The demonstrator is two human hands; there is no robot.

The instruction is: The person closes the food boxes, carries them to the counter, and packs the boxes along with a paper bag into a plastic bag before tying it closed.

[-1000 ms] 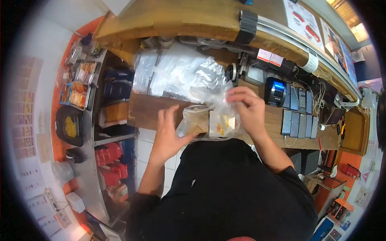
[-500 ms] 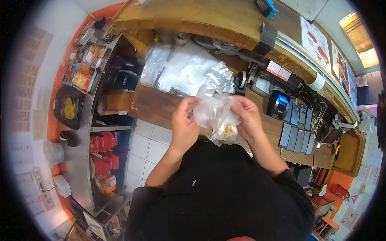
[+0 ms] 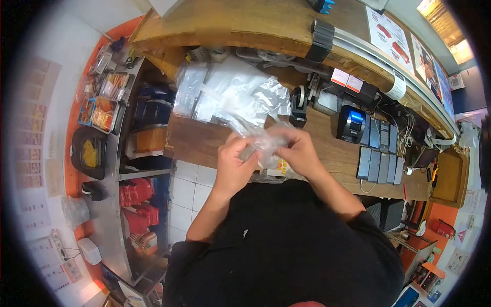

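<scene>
A clear plastic bag (image 3: 264,148) is gathered between my two hands, close in front of my chest. My left hand (image 3: 236,162) pinches its left side, fingers closed. On the other side my right hand (image 3: 298,153) grips the bag's top, its fingertips somewhat blurred. Low in the bag, or just behind it, a white packet with yellow print (image 3: 279,169) shows; the bag and my hand partly cover it. Just beyond my hands a pile of clear plastic bags (image 3: 238,92) lies on the wooden counter (image 3: 197,140).
A black tape dispenser (image 3: 299,105) stands right of the pile. Further right are a receipt printer (image 3: 351,124) with a blue light and several phones (image 3: 379,165) with cables. A raised wooden shelf (image 3: 266,38) runs along the back. Metal shelving (image 3: 148,171) with food trays stands left.
My hands have drawn closer together, bunching the bag's top more tightly. The view has shifted slightly, and less of the white packet shows.
</scene>
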